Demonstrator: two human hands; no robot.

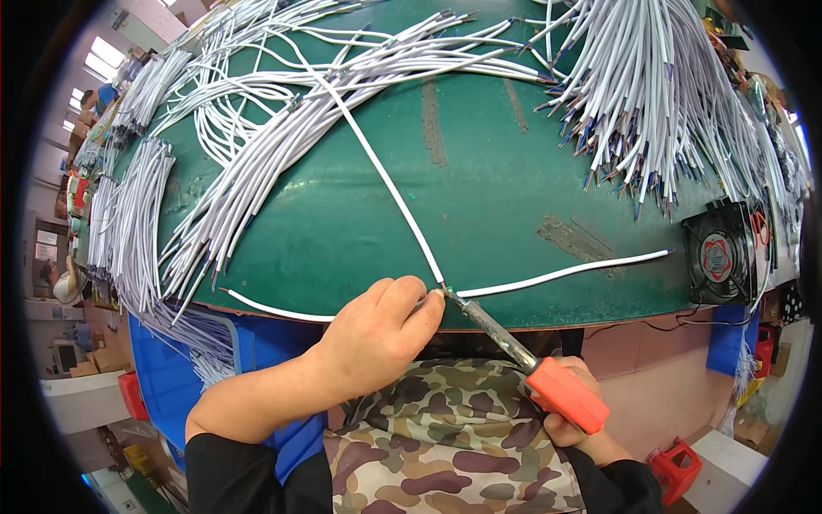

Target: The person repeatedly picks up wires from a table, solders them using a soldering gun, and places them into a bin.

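Note:
My left hand [381,330] pinches a small joint near the table's front edge, where white cables meet. One white cable [390,188] runs from the joint up to the far bundle. A second white cable [561,278] stretches right from it, and a white cable end [278,308] sticks out left of my fist. In my right hand [569,403] is a soldering iron [505,334] with a red handle, its tip touching or very close to the joint. My fingers partly hide the joint.
Bundled white cables [257,163] lie across the green table [479,197], with more piled at the far right [651,94] and left [141,214]. A black fan [719,253] stands at the right edge. Below the table's left side is a blue bin [184,368]; a red stool [674,469] is lower right.

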